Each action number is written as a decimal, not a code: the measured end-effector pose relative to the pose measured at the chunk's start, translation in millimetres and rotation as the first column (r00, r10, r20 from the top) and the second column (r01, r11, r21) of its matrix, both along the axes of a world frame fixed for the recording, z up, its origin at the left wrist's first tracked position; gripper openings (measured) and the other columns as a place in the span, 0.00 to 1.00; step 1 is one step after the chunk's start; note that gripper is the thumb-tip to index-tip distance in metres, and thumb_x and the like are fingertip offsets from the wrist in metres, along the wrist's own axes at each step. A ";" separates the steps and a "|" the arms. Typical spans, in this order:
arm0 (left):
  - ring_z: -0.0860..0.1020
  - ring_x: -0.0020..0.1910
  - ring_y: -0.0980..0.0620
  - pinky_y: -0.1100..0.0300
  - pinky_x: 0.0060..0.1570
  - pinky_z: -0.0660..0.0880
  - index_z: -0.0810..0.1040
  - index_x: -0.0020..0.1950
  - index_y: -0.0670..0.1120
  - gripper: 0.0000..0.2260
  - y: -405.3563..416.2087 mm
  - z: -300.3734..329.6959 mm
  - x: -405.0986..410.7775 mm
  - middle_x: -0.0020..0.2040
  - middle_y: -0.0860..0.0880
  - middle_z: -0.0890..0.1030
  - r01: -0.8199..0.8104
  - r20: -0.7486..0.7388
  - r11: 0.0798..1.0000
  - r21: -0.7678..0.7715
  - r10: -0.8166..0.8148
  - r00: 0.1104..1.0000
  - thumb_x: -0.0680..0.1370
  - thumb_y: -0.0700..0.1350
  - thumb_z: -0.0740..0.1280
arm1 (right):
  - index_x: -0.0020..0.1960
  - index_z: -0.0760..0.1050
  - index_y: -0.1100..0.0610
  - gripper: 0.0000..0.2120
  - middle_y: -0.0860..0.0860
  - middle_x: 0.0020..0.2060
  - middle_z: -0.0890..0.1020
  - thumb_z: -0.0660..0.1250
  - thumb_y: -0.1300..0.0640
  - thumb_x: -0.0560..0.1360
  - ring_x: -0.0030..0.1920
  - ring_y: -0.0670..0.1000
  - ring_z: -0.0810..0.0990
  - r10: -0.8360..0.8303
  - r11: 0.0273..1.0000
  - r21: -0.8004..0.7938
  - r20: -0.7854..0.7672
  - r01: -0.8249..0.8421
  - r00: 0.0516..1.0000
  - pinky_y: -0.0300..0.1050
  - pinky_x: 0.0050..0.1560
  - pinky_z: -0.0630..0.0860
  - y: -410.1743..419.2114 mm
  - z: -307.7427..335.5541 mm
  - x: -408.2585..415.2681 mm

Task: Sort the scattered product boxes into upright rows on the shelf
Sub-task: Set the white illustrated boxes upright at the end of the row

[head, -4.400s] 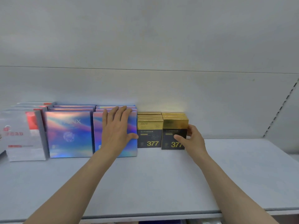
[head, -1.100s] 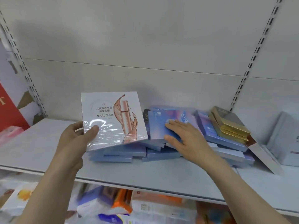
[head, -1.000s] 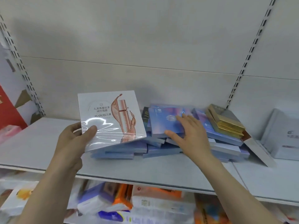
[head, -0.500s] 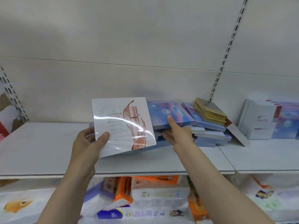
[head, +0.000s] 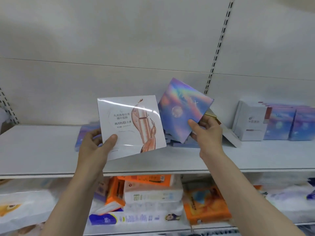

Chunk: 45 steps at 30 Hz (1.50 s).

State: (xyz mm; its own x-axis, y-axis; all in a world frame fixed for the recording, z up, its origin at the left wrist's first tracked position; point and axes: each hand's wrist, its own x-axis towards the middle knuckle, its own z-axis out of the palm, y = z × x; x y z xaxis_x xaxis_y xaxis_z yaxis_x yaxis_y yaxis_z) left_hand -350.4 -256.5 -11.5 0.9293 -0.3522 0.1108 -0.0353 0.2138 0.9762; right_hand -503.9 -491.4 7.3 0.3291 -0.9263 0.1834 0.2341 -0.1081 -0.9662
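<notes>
Nearest, the left hand (head: 95, 147) pinches the white box's (head: 131, 126) lower-left corner, so it juts up and right of that grip; its glossy film looks slippery. The right hand (head: 207, 132) pinches the light, stiff holographic box (head: 182, 109) above the flat pile (head: 179, 143) on the shelf (head: 42, 150).

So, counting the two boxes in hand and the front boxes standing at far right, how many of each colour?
White boxes: 2 (held, standing)
Rainbow boxes: 3 (held, standing)
Total: 5
</notes>
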 end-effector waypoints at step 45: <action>0.79 0.53 0.48 0.54 0.42 0.77 0.69 0.61 0.54 0.19 -459.0 -55.1 -308.7 0.53 0.55 0.79 -0.022 -0.040 0.999 0.049 0.024 0.999 0.74 0.47 0.73 | 0.55 0.78 0.57 0.13 0.56 0.48 0.83 0.76 0.61 0.72 0.47 0.56 0.82 0.106 0.986 -0.085 -0.339 -0.143 0.935 0.53 0.45 0.81 -504.0 -68.4 -327.4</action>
State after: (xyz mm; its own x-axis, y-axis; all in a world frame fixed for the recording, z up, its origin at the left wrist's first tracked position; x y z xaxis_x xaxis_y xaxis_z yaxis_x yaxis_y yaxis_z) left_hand -659.1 -715.6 -66.6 0.9406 -0.3350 0.0557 0.0005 0.1653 0.9862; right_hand -831.3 -995.5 -61.1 0.4998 -0.8549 0.1391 -0.0795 -0.2053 -0.9755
